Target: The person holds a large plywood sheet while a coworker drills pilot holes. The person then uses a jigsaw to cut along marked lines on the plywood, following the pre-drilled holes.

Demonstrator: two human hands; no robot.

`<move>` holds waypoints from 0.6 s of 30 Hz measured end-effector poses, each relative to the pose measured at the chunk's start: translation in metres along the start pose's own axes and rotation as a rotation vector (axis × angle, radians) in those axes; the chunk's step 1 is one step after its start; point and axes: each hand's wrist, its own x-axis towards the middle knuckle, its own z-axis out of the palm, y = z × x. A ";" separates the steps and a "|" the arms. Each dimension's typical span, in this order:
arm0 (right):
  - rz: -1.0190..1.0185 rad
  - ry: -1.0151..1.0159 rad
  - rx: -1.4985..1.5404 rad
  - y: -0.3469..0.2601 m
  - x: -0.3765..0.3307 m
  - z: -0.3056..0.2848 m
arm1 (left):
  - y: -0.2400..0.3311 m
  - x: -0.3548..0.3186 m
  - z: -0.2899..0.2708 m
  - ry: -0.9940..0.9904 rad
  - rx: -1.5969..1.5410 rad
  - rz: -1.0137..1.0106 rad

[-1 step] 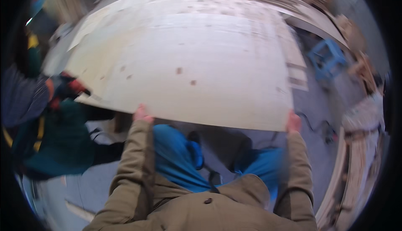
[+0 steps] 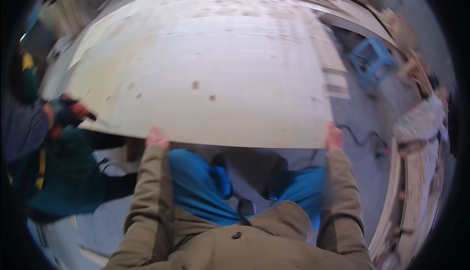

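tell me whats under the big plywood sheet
The plywood sheet covers nearly everything below it. Past its near edge, grey floor shows; past its right edge, a blue stool. Whatever supports it underneath is hidden.

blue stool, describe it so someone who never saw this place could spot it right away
Start at the big pale plywood sheet held at its near edge by the left hand and right hand. Look past its far right corner to the grey floor. The blue stool stands there, the only bright blue, open-framed piece among pale timber.
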 end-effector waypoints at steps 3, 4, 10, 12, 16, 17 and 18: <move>0.066 0.029 -0.052 -0.006 -0.008 -0.004 | 0.007 0.012 -0.010 0.059 0.018 0.049; 0.066 0.024 -0.065 -0.009 -0.011 -0.005 | 0.009 0.015 -0.012 0.056 -0.004 0.055; 0.125 0.001 -0.060 -0.016 -0.014 -0.011 | 0.010 0.019 -0.011 0.087 -0.004 0.079; 0.114 0.019 -0.052 -0.012 -0.011 -0.009 | 0.008 0.020 -0.013 0.082 -0.019 0.047; 0.028 0.027 -0.023 -0.004 -0.004 -0.003 | 0.008 0.027 -0.025 0.069 0.114 0.031; 0.018 0.006 -0.002 -0.002 -0.002 -0.002 | 0.008 0.028 -0.027 0.116 0.179 0.044; 0.006 0.015 0.024 -0.001 -0.001 -0.001 | 0.006 0.028 -0.027 0.158 0.267 0.044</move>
